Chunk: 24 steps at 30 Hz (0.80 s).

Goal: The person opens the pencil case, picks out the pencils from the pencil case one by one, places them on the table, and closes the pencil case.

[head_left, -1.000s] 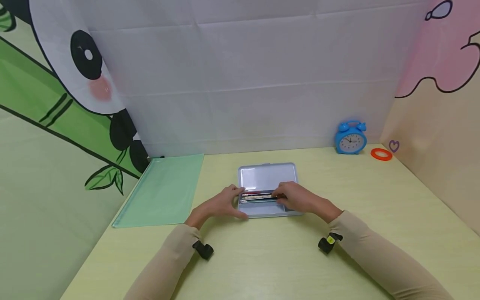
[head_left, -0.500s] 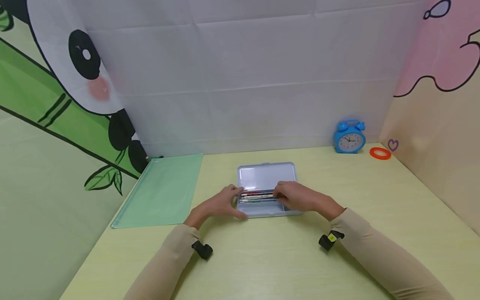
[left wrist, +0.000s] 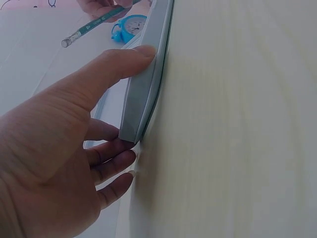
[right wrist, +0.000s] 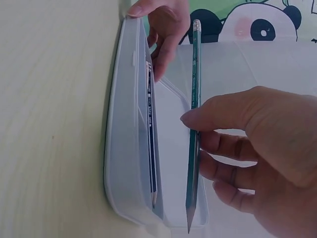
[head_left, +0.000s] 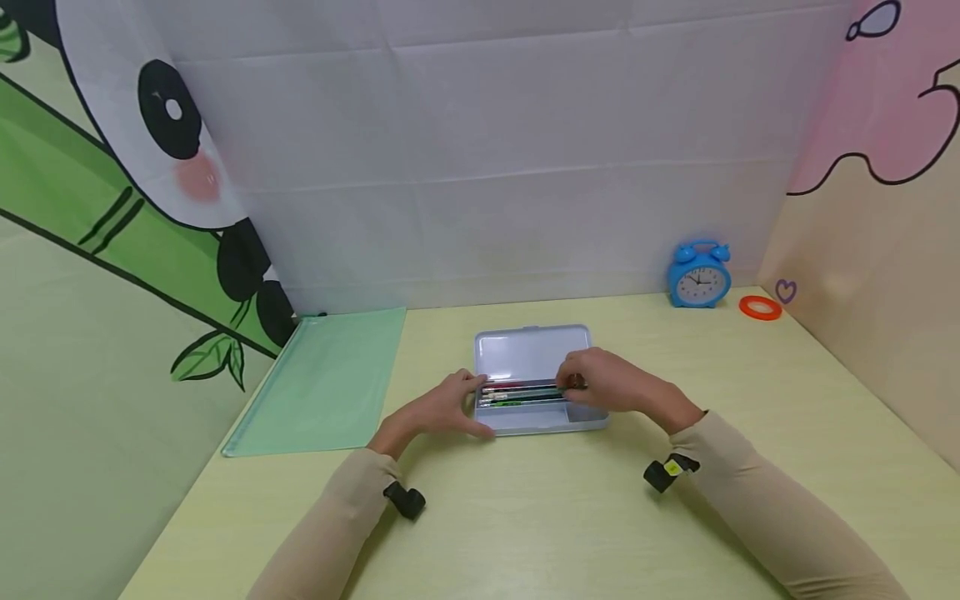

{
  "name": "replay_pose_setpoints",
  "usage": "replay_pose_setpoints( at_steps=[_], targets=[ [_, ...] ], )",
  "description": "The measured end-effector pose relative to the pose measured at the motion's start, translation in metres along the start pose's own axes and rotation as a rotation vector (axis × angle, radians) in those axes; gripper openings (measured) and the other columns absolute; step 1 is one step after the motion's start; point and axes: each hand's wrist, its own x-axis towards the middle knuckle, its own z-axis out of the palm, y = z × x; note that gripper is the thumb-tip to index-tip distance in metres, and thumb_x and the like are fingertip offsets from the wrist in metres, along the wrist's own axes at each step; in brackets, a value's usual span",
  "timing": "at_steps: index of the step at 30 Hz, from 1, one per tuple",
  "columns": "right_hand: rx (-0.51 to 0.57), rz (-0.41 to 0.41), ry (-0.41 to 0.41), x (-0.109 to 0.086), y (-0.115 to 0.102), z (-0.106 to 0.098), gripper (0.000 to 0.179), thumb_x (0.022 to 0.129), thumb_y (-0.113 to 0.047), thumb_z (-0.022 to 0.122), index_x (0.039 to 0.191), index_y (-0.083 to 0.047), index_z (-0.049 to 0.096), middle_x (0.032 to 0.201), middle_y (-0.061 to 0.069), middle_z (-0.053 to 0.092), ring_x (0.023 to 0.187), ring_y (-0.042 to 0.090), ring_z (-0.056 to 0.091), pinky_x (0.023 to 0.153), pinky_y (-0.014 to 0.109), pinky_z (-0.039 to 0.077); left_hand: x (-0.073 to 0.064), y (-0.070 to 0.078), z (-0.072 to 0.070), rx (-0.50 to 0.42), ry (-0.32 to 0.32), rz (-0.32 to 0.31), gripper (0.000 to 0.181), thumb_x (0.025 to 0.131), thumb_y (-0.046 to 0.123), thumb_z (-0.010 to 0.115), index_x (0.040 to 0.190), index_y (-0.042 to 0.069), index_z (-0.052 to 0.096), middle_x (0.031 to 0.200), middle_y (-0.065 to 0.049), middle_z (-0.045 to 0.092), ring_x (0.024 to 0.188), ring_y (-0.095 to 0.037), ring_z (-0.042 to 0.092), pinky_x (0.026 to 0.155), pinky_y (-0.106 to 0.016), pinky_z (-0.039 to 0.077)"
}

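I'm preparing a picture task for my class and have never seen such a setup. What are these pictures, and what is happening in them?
There is no machine here, just a person's left hand and right hand. The widest picture comes from a head-worn camera looking forward and down; the other two come from the wrist cameras, showing each hand's work up close. On the table are an open pencil case with pencils inside, a blue alarm clock, an orange-red ring and a flat green sheet. The left hand holds one end of the case; the right hand pinches a green pencil.
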Motion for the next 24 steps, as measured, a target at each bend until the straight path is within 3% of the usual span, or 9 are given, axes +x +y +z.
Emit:
replay_pose_setpoints(
  at_steps=[6, 19, 24],
  targets=[
    [-0.004, 0.002, 0.009, -0.003, 0.004, -0.01, 0.008, 0.089, -0.004, 0.073, 0.097, -0.005, 0.076, 0.087, -0.005, 0.065, 0.075, 0.01, 0.057, 0.07, 0.027, 0.051, 0.0, 0.001, -0.001, 0.004, -0.001, 0.001, 0.107, 0.074, 0.043, 0.088, 0.155, 0.002, 0.032, 0.122, -0.008, 0.044, 0.11, -0.022, 0.04, 0.093, -0.038, 0.039],
    [-0.008, 0.165, -0.11, -0.021, 0.024, -0.044, 0.012, 0.085, 0.001, 0.071, 0.092, -0.008, 0.075, 0.086, -0.003, 0.066, 0.078, 0.016, 0.058, 0.073, 0.032, 0.052, 0.001, -0.001, 0.001, -0.005, -0.002, -0.004, 0.106, 0.074, 0.044, 0.088, 0.155, 0.002, 0.033, 0.122, -0.007, 0.045, 0.112, -0.021, 0.039, 0.093, -0.038, 0.039],
    [-0.008, 0.25, -0.127, -0.027, 0.031, -0.052, 0.017, 0.084, 0.0, 0.072, 0.098, -0.011, 0.073, 0.087, -0.002, 0.064, 0.081, 0.021, 0.056, 0.07, 0.033, 0.051, 0.0, 0.0, 0.0, -0.008, -0.001, -0.005, 0.106, 0.074, 0.043, 0.088, 0.155, 0.002, 0.033, 0.122, -0.007, 0.044, 0.111, -0.021, 0.039, 0.092, -0.037, 0.039]
  ],
)
